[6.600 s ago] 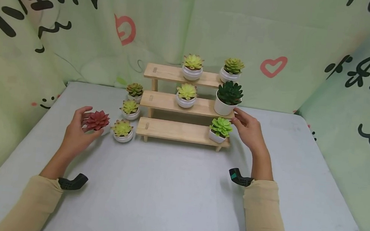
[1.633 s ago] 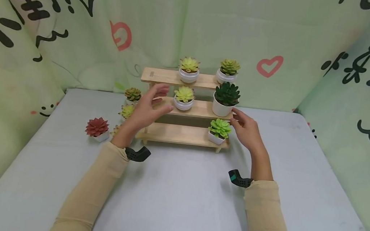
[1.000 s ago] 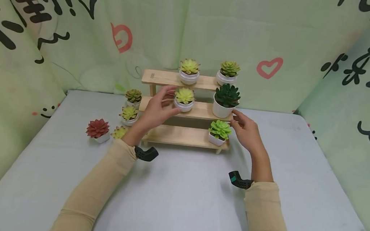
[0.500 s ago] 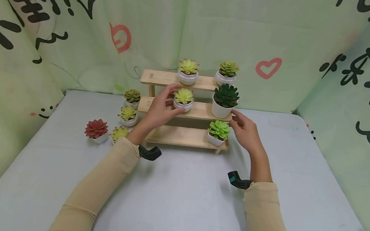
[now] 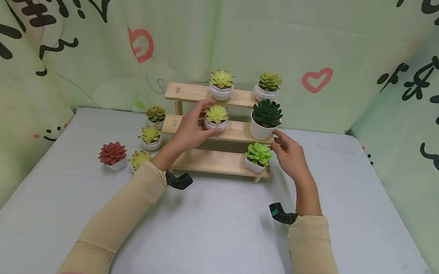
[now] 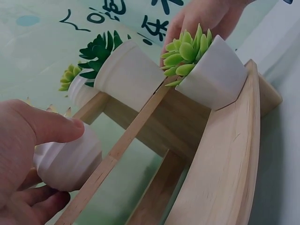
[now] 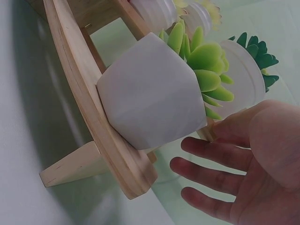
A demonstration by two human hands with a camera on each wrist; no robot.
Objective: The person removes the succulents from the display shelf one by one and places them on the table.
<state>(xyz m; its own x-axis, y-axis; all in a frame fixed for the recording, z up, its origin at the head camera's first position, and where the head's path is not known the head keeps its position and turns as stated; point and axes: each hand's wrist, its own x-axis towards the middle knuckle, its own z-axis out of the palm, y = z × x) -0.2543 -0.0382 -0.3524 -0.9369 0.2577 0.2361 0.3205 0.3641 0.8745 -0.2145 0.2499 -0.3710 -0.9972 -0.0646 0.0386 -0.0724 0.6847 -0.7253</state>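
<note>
A three-tier wooden stand (image 5: 209,162) holds potted artificial succulents. My left hand (image 5: 190,130) grips a yellow-green succulent (image 5: 216,121) on the middle tier; in the left wrist view, thumb and fingers lie either side of its white pot (image 6: 70,161). My right hand (image 5: 289,155) is at the right end of the middle tier. In the right wrist view its thumb (image 7: 234,129) is against the tier's end, and the other fingers are extended. Close by stand a dark green succulent (image 5: 266,119) on the middle tier and a bright green succulent (image 5: 258,157) on the bottom tier.
Two succulents, one yellow-green (image 5: 221,85) and one green (image 5: 268,87), occupy the top tier. Left of the stand are a red succulent (image 5: 112,154) and a column of small succulents (image 5: 150,138), the front one partly behind my left forearm. A printed curtain (image 5: 258,37) hangs behind.
The red succulent, earlier in my left hand, now stands on the table. My left hand has moved right to the middle tier and closed round the yellow-green succulent's pot. My right hand stays put.
</note>
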